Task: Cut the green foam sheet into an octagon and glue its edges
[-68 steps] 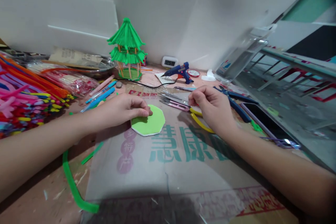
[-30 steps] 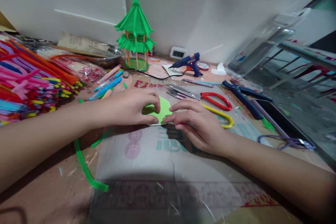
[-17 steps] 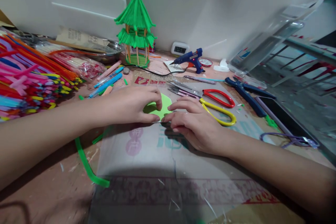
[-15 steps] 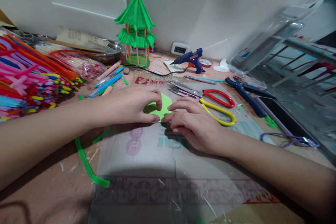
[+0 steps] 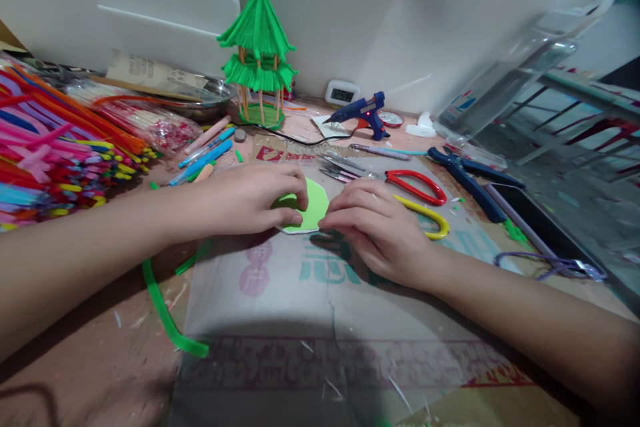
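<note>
A flat light-green piece is lying on the printed cardboard on the tabletop, its left part being covered by the left hand. That hand's grip is being spread wide, thumb and curled fingers apart on the piece. By the right hand, a narrow grip is being formed at the piece's near right edge; whether the edge is being pinched cannot be told. Space just beyond is being crowded by scissors, whose yellow loop is being partly hidden by the right hand. Farther right, pliers and a phone are lying. On the far side, a green-roofed model is standing left of a blue glue gun. The left side is being filled by pipe cleaners.
</note>
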{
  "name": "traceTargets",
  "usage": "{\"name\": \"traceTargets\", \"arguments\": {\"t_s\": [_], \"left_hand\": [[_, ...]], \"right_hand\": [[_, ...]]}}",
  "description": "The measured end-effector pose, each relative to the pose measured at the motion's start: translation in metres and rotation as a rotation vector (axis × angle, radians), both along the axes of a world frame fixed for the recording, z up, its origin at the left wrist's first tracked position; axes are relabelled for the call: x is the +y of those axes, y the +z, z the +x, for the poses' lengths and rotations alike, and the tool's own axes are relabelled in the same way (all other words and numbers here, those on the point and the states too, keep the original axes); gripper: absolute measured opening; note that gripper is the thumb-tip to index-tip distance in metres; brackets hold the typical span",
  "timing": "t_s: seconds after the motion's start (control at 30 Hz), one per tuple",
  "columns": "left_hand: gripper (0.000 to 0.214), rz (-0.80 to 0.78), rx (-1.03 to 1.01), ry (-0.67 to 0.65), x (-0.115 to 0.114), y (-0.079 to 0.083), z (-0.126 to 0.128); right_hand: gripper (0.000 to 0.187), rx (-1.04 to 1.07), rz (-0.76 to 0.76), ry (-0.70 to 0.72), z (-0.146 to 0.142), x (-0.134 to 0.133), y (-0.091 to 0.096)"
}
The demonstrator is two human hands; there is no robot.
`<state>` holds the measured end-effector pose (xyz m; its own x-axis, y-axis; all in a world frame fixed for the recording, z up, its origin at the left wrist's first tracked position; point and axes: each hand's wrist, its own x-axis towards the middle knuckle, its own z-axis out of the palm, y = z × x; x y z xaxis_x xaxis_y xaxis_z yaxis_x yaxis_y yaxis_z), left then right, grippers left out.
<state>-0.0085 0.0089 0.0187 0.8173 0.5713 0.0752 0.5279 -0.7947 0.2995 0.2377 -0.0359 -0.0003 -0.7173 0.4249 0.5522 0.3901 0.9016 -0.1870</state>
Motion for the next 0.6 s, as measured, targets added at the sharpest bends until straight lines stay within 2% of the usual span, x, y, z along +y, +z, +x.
{"name": "traceTargets", "arguments": {"t_s": [0.2, 0.43, 0.6], "left_hand": [[0.026, -0.08, -0.061, 0.001, 0.0045, -0.0009, 0.0017], [0.025, -0.08, -0.042, 0.031, 0.0031, 0.0, 0.0019], [0.019, -0.076, -0.002, 0.009, 0.0018, 0.0031, -0.0012]], "right_hand": [[0.025, -0.101, 0.017, -0.022, -0.0008, 0.0017, -0.0052], [0.027, -0.217, 0.049, -0.039, -0.0035, -0.0008, 0.0002], [0.025, -0.076, 0.056, -0.064, -0.0005, -0.0005, 0.0008]]}}
